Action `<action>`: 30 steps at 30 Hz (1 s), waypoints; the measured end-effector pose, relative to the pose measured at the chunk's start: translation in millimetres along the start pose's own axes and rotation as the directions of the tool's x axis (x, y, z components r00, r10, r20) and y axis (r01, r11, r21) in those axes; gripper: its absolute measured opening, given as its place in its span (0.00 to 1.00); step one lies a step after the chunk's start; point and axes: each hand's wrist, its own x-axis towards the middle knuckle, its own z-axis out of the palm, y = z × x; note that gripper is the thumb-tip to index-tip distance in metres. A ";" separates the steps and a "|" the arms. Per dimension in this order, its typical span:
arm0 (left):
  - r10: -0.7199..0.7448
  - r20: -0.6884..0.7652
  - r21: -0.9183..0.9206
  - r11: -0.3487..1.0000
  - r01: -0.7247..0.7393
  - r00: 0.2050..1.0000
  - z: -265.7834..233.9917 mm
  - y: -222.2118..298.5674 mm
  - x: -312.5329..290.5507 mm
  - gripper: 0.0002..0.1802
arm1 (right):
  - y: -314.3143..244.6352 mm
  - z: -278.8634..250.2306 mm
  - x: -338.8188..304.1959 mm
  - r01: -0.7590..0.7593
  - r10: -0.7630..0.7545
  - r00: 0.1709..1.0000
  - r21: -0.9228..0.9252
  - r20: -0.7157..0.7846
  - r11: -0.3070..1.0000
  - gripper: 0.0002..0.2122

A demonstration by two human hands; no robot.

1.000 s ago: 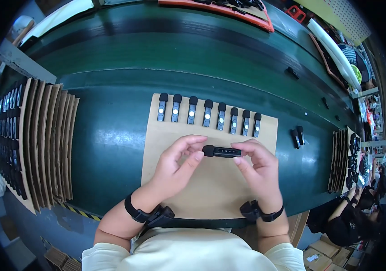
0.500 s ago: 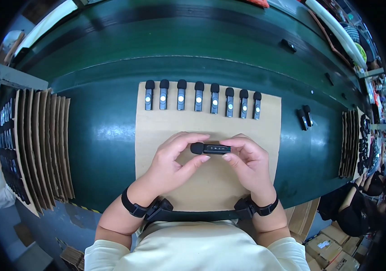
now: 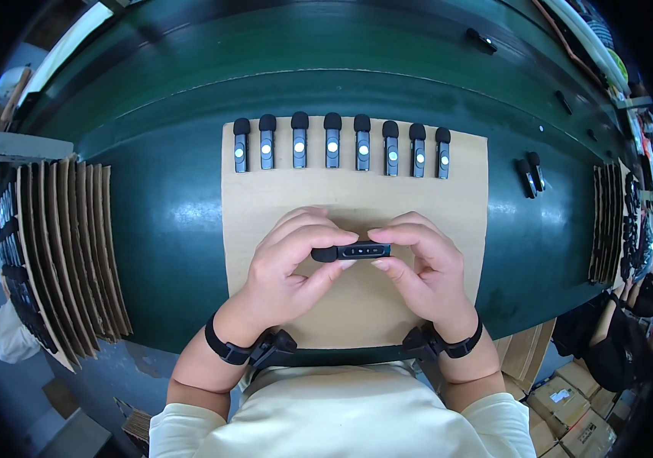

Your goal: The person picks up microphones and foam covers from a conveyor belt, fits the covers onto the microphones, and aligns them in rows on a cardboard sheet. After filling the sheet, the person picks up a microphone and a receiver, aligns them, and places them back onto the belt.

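Observation:
Between my two hands, a small black clip-on microphone with a foam windscreen lies sideways above a cardboard sheet. My left hand pinches it near the foam end, thumb below and fingers above. The opposite end is pinched by my right hand between thumb and fingers. Its side with a row of small marks faces up. Along the far edge of the cardboard stands a row of several similar microphones, foam ends pointing away, each with a pale round spot.
The cardboard rests on a green table. Upright cardboard sheets with microphones are stacked at left, and more sheets at right. Two loose microphones lie to the right, another farther back. Cartons sit lower right, near another person.
My left fingers have closed in further along the foam end of the microphone, still held by both hands. The whole view has shifted slightly, with the row appearing higher.

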 end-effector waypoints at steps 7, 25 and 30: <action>0.102 0.008 0.054 0.993 -0.102 0.995 -0.5 -2.9 2.1 0.18 | -0.7 2.9 0.4 -0.086 0.086 0.996 0.028 -0.001 0.996 0.14; 0.008 0.041 0.037 0.999 -0.009 0.999 2.5 5.0 1.5 0.19 | -0.4 6.2 2.0 0.128 -0.135 0.990 -0.144 -0.036 0.981 0.16; 0.011 -0.006 0.049 0.999 -0.010 1.000 5.6 6.7 3.9 0.19 | -0.4 7.7 2.2 0.125 -0.136 0.989 -0.167 -0.054 0.978 0.16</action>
